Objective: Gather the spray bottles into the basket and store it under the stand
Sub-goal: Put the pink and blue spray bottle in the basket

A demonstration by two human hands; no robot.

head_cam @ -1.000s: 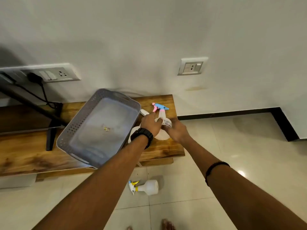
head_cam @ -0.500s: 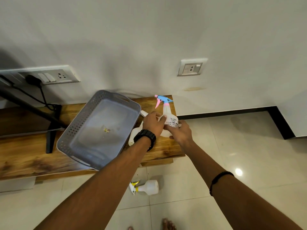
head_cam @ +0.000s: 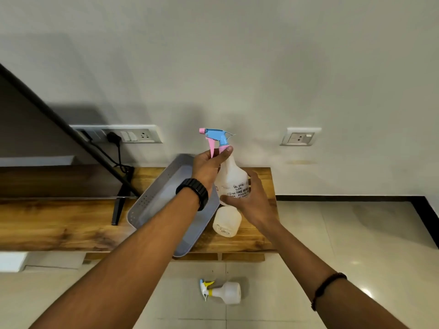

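A white spray bottle (head_cam: 231, 179) with a blue and pink trigger head is held upright in the air above the wooden stand (head_cam: 71, 224). My left hand (head_cam: 209, 166) grips its neck below the trigger. My right hand (head_cam: 251, 200) cups its lower body. The grey perforated basket (head_cam: 147, 205) lies on the stand, partly hidden by my left forearm. A second white bottle (head_cam: 226, 223) lies on the stand right of the basket. A third, with a yellow and blue trigger (head_cam: 223, 292), lies on the floor in front of the stand.
A black TV leg (head_cam: 121, 200) stands on the stand left of the basket, with a dark screen edge slanting above it. A cable runs from the wall switchboard (head_cam: 133, 136). Another socket (head_cam: 299, 138) is on the wall at right. The floor is pale tile.
The blue-and-pink bottle rose from the stand top into the air. My left hand shifted to its neck, the right stayed on its body. The view tilted up.
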